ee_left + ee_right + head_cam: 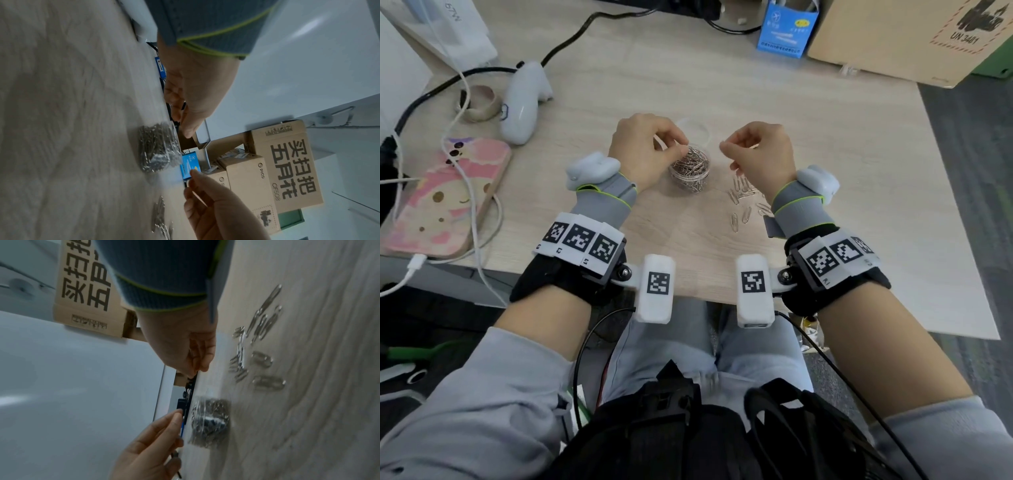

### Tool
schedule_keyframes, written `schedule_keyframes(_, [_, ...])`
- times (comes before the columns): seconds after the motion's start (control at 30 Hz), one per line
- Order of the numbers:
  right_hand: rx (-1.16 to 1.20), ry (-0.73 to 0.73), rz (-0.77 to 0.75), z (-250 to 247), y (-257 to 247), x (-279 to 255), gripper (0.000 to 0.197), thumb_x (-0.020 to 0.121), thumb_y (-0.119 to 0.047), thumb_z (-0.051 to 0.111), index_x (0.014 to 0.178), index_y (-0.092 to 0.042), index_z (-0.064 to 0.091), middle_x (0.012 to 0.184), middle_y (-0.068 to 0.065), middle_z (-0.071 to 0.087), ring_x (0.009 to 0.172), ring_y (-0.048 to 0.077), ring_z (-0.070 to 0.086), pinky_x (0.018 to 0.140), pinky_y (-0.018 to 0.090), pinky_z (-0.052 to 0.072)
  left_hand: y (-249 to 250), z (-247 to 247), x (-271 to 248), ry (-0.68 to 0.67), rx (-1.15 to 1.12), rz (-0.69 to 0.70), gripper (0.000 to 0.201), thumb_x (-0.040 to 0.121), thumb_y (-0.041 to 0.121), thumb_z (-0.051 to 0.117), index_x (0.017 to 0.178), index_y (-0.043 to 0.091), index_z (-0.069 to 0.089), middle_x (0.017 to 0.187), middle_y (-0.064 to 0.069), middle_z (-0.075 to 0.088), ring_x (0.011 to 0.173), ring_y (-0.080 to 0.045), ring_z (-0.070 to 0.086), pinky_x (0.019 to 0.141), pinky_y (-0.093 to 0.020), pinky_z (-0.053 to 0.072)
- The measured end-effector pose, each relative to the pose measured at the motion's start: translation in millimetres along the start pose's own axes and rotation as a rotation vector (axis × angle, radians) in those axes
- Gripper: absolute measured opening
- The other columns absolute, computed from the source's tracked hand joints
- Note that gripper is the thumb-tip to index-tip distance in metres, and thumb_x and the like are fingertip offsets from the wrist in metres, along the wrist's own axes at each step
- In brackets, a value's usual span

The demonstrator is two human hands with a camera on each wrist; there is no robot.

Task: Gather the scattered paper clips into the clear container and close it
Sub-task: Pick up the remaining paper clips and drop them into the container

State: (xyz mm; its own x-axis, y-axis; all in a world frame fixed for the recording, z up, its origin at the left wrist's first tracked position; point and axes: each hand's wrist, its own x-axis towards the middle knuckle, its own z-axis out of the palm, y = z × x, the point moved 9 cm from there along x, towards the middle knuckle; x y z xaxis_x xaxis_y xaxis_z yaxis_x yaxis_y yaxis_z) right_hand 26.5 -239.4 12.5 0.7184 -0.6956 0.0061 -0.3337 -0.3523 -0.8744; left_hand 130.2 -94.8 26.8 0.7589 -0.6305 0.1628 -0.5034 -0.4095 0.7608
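Observation:
A clear round container (690, 170) (158, 149) (209, 418) stands open mid-table, heaped with silver paper clips. Its clear lid (697, 132) lies just behind it, partly hidden by my left hand. My left hand (683, 149) hovers over the container's left rim, thumb and forefinger pinched on a thin paper clip. Just right of the container and above the table, my right hand (722, 147) has its fingers curled and pinched on a small clip. Several scattered paper clips (743, 198) (259, 356) (160, 216) lie on the wood under my right wrist.
A pink phone (445, 195) on a white charging cable (472, 192) lies at the left, with a white controller (524, 99) and a tape roll (479, 102) behind it. A blue box (787, 31) and a cardboard box (911, 37) stand at the back. The table edge (959, 212) runs down the right.

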Motion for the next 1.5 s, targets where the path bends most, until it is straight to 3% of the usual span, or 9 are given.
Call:
schedule_keyframes(0.2, [-0.193, 0.116, 0.02, -46.5, 29.9, -8.7, 0.031, 0.082, -0.002, 0.046, 0.096, -0.009, 0.072, 0.098, 0.007, 0.072, 0.087, 0.013, 0.062, 0.075, 0.017, 0.045, 52.6, 21.0, -1.9, -0.089, -0.086, 0.185, 0.02, 0.074, 0.013, 0.066, 0.093, 0.009, 0.07, 0.088, -0.001, 0.062, 0.062, 0.004, 0.056, 0.064, -0.001, 0.039])
schedule_keyframes(0.3, [-0.299, 0.07, 0.042, -55.8, 38.1, -14.8, 0.035, 0.085, -0.003, 0.043, 0.106, -0.011, 0.069, 0.115, 0.008, 0.068, 0.107, 0.021, 0.062, 0.087, 0.022, 0.045, 72.0, 57.8, -8.4, -0.28, 0.029, 0.214, 0.031, 0.08, 0.006, 0.062, 0.111, 0.007, 0.064, 0.109, -0.008, 0.063, 0.097, -0.015, 0.061, 0.074, -0.013, 0.049])
schedule_keyframes(0.37, [-0.365, -0.001, 0.037, -57.1, 41.6, -20.3, 0.035, 0.087, -0.003, 0.042, 0.109, -0.009, 0.069, 0.117, 0.009, 0.068, 0.11, 0.023, 0.061, 0.088, 0.022, 0.043, 72.6, 89.0, -18.4, -0.45, 0.157, 0.17, 0.038, 0.083, 0.016, 0.058, 0.12, 0.008, 0.058, 0.127, -0.012, 0.056, 0.116, -0.024, 0.053, 0.091, -0.028, 0.046])
schedule_keyframes(0.47, [-0.432, -0.075, -0.027, -54.5, 44.0, -28.8, 0.036, 0.084, 0.0, 0.043, 0.104, -0.008, 0.071, 0.116, 0.01, 0.068, 0.109, 0.025, 0.06, 0.089, 0.024, 0.042, 74.2, 118.4, -39.0, -0.628, 0.26, 0.205, 0.077, 0.063, 0.054, 0.036, 0.114, 0.0, 0.058, 0.126, -0.02, 0.054, 0.12, -0.032, 0.046, 0.095, -0.032, 0.031])
schedule_keyframes(0.7, [-0.354, -0.126, -0.109, -52.0, 45.8, -47.2, 0.022, 0.079, -0.005, 0.058, 0.094, -0.009, 0.074, 0.104, 0.008, 0.07, 0.097, 0.022, 0.064, 0.081, 0.02, 0.044, 63.0, 125.7, -59.0, -0.671, 0.287, 0.277, 0.096, 0.051, 0.065, 0.047, 0.13, 0.011, 0.049, 0.143, -0.01, 0.043, 0.133, -0.023, 0.036, 0.106, -0.028, 0.027])
schedule_keyframes(0.87, [-0.386, -0.13, -0.028, -59.3, 58.4, -50.7, 0.048, 0.063, -0.023, 0.082, 0.108, -0.014, 0.068, 0.113, 0.007, 0.06, 0.084, 0.014, 0.056, 0.074, 0.014, 0.042, 53.5, 115.6, -48.3, -0.645, 0.411, 0.222, 0.081, 0.06, 0.037, 0.077, 0.129, 0.005, 0.048, 0.133, -0.017, 0.048, 0.125, -0.029, 0.044, 0.105, -0.032, 0.032])
schedule_keyframes(1.17, [-0.349, -0.123, 0.005, -47.1, 52.2, -51.3, 0.057, 0.055, -0.026, 0.087, 0.105, -0.009, 0.066, 0.087, 0.0, 0.058, 0.094, 0.028, 0.06, 0.088, 0.04, 0.051, 62.7, 113.2, -39.2, -0.473, 0.371, 0.217, 0.046, 0.065, 0.027, 0.079, 0.106, 0.011, 0.066, 0.108, -0.014, 0.059, 0.093, -0.028, 0.061, 0.085, -0.033, 0.045])
schedule_keyframes(1.4, [-0.337, -0.13, -0.016, -41.1, 47.2, -41.0, 0.032, 0.066, -0.017, 0.08, 0.095, -0.007, 0.07, 0.082, 0.0, 0.06, 0.074, 0.015, 0.054, 0.064, 0.021, 0.045, 63.1, 115.8, -30.2, -0.45, 0.353, 0.189, 0.026, 0.073, 0.022, 0.073, 0.095, 0.009, 0.067, 0.1, -0.012, 0.066, 0.077, -0.017, 0.052, 0.08, -0.031, 0.044])
schedule_keyframes(1.5, [-0.36, -0.134, -0.021, -39.4, 45.0, -40.3, 0.023, 0.07, -0.014, 0.076, 0.09, -0.006, 0.071, 0.08, 0.003, 0.061, 0.073, 0.016, 0.056, 0.069, 0.026, 0.047, 62.1, 116.1, -28.6, -0.451, 0.376, 0.174, 0.023, 0.076, 0.02, 0.071, 0.094, 0.007, 0.066, 0.101, -0.013, 0.067, 0.079, -0.018, 0.052, 0.079, -0.03, 0.042])
